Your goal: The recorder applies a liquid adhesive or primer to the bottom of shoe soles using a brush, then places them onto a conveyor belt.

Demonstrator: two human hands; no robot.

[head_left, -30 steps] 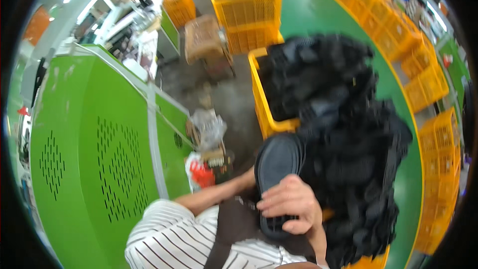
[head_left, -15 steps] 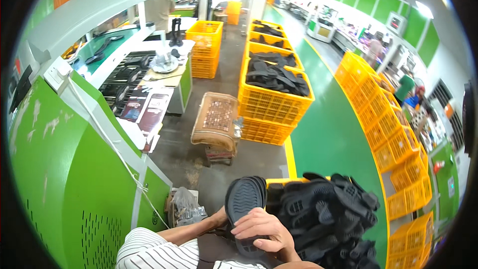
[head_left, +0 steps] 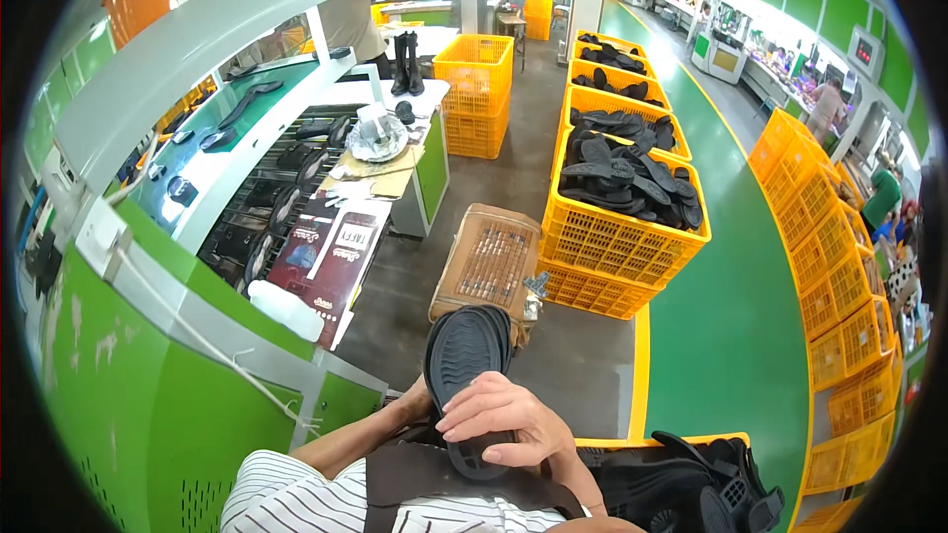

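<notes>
A small stack of black shoe soles (head_left: 469, 347) is held upright in front of my body, its ridged tread turned up towards me. My right hand (head_left: 509, 422) wraps over the lower part of the stack, fingers across the tread and thumb below. On the stack's left side my left hand (head_left: 421, 397) grips it from behind, most of its fingers hidden by the soles. Just right of my right forearm, a yellow crate (head_left: 726, 439) is heaped with more black soles (head_left: 681, 489).
Ahead stands a low seat with a brown beaded mat (head_left: 491, 262). Beyond it, yellow crates (head_left: 627, 255) of soles form a row. A green conveyor machine (head_left: 188, 375) borders my left, with a worktable holding black boots (head_left: 407, 64). One person (head_left: 351, 15) stands at the back left.
My view has shifted, so the seat and crate row appear further right and the heaped crate sits lower. Both hands keep the stack of soles, which now appears in front of the seat.
</notes>
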